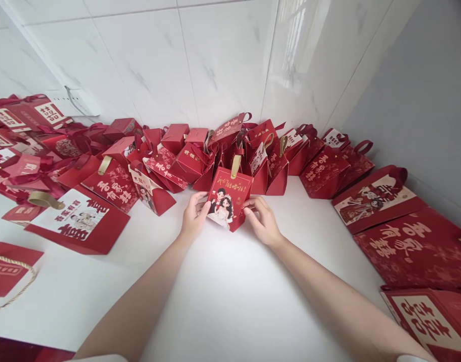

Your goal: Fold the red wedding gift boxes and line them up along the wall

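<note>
Gift box, red with a cartoon couple printed on its front, sits between two bare hands near the middle of the white desk, closer to the far edge than to the near one. The left hand has its thumb and fingers clamped on one side of the box; the right hand grips the opposite side likewise, its fingers partly behind the box. A gold loop stands up at the top, with no finger on it. The front faces the person, but whether the base bears on the desk or hangs just above it, I cannot tell. A row of red boxes crowds the far edge, by the tiled wall, right behind the held one. A small box with a pale panel is near the left hand, apart from it. Toward the left edge lie a larger box and a box with a rope handle; a flower-patterned box lies by the right edge. The step in hand seems to be steadying or placing the box. The next move, I judge, calls for an even hold on both sides, a level base and care not to nudge the row behind.
</note>
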The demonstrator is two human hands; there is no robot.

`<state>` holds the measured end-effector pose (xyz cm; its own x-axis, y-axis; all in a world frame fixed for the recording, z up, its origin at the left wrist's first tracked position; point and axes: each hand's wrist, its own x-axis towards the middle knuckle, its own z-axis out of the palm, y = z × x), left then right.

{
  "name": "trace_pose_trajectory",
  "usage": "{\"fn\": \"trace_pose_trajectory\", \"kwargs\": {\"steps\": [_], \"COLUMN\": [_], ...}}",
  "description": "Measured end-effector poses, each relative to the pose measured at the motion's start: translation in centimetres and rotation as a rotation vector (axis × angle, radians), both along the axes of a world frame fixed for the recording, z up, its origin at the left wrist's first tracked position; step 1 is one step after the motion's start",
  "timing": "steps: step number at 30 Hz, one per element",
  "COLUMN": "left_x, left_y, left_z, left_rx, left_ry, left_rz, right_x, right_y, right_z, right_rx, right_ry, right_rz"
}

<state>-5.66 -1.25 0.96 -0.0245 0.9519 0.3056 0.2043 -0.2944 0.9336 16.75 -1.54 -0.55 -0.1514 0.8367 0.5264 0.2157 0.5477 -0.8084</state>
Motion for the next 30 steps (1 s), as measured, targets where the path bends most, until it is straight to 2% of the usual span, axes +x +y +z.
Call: {"fn": "trace_pose_trajectory", "kwargs": {"steps": [2, 5, 7, 9, 13, 16, 20, 24, 27, 30], "left_x": [0.7, 1.6, 2.0, 2.3, 2.4, 2.3, 1.5, 0.7, 0.6, 0.9], "left_y": [-0.7, -1.9, -2.4, -2.5, -2.1, -1.7, -1.6, -1.6, -1.7, -1.5], "left_z": [-0.1, 0.0, 0.1, 0.2, 0.0, 0.2, 0.8, 1.1, 0.9, 0.4], "left_rx": [0.125, 0.184, 0.162, 0.131, 0.045, -0.046, -0.11, -0.063, -0.017, 0.049], "left_ry": [0.149, 0.355, 0.356, 0.241, -0.043, -0.114, -0.055, 0.084, 0.141, 0.172], "left_rz": [0.03, -0.108, -0.162, -0.197, -0.288, -0.36, -0.514, -0.622, -0.619, -0.514], "right_x": [-0.3, -0.6, -0.6, -0.6, -0.7, -0.8, -0.7, -0.4, -0.3, -0.5], "right_y": [-0.9, -1.7, -1.9, -1.9, -1.4, -1.0, -0.7, -0.8, -0.9, -0.9], "right_z": [0.3, 0.4, 0.5, 0.6, 0.4, 0.1, 0.0, 0.4, 0.6, 0.6], "right_rx": [0.144, 0.268, 0.291, 0.241, -0.022, -0.2, -0.315, -0.35, -0.338, -0.312], "right_ry": [-0.104, -0.213, -0.235, -0.178, -0.023, 0.014, 0.091, 0.148, 0.137, 0.097], "right_rz": [-0.032, -0.045, -0.01, 0.045, 0.198, 0.359, 0.428, 0.454, 0.444, 0.399]}}
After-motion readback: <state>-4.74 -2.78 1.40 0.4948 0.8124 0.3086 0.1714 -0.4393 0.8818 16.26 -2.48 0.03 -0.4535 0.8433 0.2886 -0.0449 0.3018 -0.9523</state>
